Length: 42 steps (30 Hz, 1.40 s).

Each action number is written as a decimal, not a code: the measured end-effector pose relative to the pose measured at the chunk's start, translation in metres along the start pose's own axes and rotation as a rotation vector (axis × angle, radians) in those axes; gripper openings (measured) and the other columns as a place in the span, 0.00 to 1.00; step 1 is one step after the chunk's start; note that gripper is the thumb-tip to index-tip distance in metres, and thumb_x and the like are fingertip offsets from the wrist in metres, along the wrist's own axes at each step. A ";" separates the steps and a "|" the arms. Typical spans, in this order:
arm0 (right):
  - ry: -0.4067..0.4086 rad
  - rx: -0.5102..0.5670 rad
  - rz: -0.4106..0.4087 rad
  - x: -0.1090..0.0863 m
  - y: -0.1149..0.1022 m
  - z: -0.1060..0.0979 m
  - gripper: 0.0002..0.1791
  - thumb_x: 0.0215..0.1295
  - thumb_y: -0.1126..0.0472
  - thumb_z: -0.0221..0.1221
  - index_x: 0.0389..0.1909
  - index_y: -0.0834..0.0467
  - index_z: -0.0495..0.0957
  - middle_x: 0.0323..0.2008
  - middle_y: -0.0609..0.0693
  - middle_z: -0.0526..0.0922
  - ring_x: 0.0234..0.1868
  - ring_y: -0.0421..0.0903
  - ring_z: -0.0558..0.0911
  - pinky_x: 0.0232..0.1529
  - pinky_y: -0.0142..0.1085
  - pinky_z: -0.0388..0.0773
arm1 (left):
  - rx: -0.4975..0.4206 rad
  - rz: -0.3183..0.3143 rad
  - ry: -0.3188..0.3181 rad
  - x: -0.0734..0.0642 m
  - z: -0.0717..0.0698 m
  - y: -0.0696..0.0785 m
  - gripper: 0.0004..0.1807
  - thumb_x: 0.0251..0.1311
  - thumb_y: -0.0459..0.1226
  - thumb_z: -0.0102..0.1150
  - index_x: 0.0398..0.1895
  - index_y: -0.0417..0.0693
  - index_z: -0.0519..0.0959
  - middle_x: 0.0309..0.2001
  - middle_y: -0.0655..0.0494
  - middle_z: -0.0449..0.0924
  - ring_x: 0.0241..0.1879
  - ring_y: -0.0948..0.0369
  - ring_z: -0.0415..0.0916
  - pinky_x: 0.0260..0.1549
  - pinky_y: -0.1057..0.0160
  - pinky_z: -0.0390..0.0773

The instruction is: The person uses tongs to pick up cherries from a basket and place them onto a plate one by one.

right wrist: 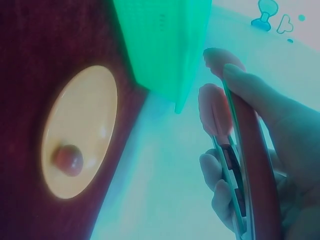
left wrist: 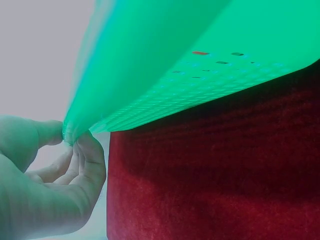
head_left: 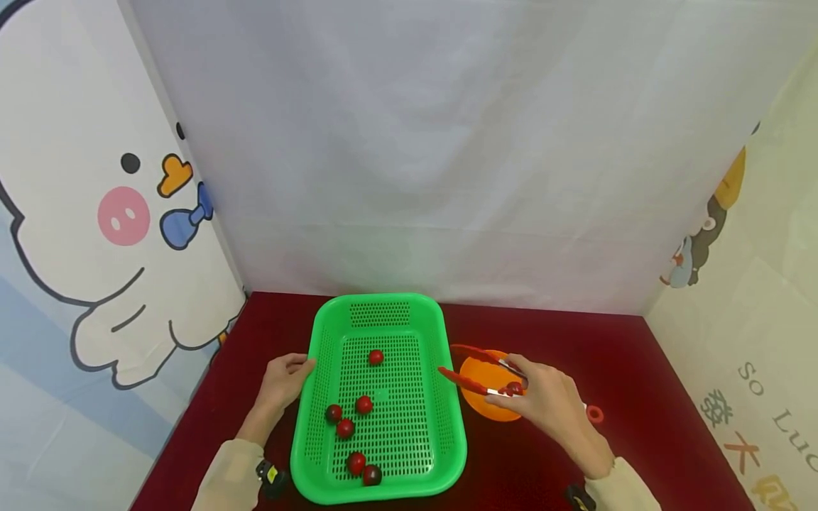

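My left hand (head_left: 285,380) pinches the basket (head_left: 378,301); right hand (head_left: 549,397) grips tongs (head_left: 468,383). Red balls (head_left: 363,404) seem slippery: squeeze middles gently.

Glossy plastic basket (head_left: 409,490), smooth plate (right wrist: 80,115), matt velvety tablecloth (head_left: 549,330)

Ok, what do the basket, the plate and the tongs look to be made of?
Basket: probably plastic, glossy, given the shiny rim and moulded-looking slots. Plate: smooth, glossy highlight; likely plastic, possibly ceramic. Tongs: silvery strips suggest metal; duller red tips could be silicone or plastic.
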State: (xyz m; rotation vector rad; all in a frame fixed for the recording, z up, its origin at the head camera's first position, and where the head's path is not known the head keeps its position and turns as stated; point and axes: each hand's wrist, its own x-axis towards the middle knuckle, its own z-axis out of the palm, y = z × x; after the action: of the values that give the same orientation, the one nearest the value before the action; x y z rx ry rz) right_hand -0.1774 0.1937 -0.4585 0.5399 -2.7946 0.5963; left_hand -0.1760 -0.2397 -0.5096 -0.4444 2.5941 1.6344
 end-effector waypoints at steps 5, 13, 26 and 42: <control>-0.011 0.006 -0.030 0.003 -0.008 0.004 0.31 0.44 0.41 0.81 0.46 0.52 0.84 0.17 0.37 0.68 0.20 0.35 0.65 0.21 0.31 0.65 | 0.003 -0.006 -0.003 0.000 0.000 0.000 0.25 0.79 0.40 0.52 0.67 0.28 0.71 0.62 0.28 0.73 0.61 0.37 0.72 0.55 0.41 0.76; -0.029 0.027 -0.073 0.005 -0.021 0.009 0.33 0.41 0.41 0.82 0.46 0.52 0.84 0.21 0.36 0.72 0.20 0.35 0.65 0.21 0.30 0.66 | 0.002 -0.002 -0.001 0.000 0.000 0.001 0.25 0.78 0.40 0.52 0.67 0.28 0.71 0.62 0.28 0.73 0.61 0.37 0.72 0.55 0.41 0.76; -0.052 0.016 -0.204 0.011 -0.038 0.020 0.33 0.40 0.41 0.83 0.45 0.53 0.85 0.30 0.40 0.85 0.25 0.35 0.72 0.23 0.28 0.70 | -0.008 0.003 -0.008 0.000 -0.001 0.000 0.26 0.78 0.40 0.52 0.67 0.28 0.71 0.62 0.28 0.73 0.61 0.37 0.72 0.55 0.41 0.77; -0.135 0.018 -0.318 0.012 -0.056 0.029 0.36 0.40 0.42 0.83 0.48 0.59 0.85 0.36 0.49 0.90 0.23 0.36 0.73 0.19 0.27 0.67 | -0.002 0.011 0.004 0.000 0.000 0.000 0.25 0.78 0.40 0.53 0.67 0.27 0.71 0.61 0.28 0.74 0.59 0.37 0.74 0.53 0.43 0.78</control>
State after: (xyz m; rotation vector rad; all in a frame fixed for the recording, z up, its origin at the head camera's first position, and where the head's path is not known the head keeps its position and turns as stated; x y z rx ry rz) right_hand -0.1702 0.1300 -0.4608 1.0380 -2.7405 0.5328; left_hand -0.1758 -0.2399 -0.5093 -0.4345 2.6028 1.6413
